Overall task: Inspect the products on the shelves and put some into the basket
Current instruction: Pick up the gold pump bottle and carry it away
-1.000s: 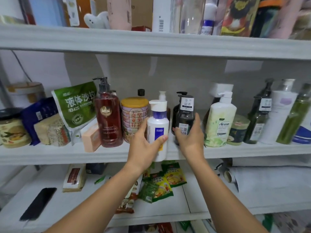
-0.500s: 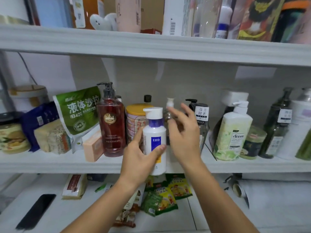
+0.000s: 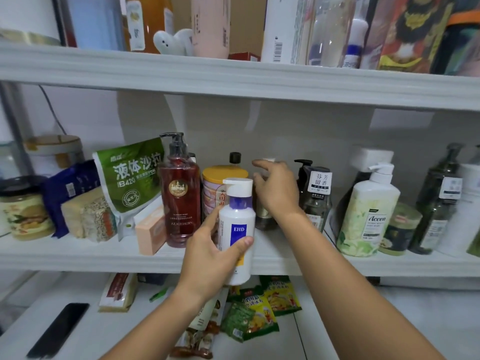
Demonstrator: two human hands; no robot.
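White btl (image 3: 237,229) betw. L fingers (image 3: 210,219), thumb

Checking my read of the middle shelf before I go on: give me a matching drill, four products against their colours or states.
Things:
1. EHD bottle
2. pump bottle
3. Accen bottle
4. tin

States:
A. yellow lid
B. held in the left hand
C. dark red, left of the tin
D. pale, green leaf print

Pairs: 1-B, 2-C, 3-D, 4-A
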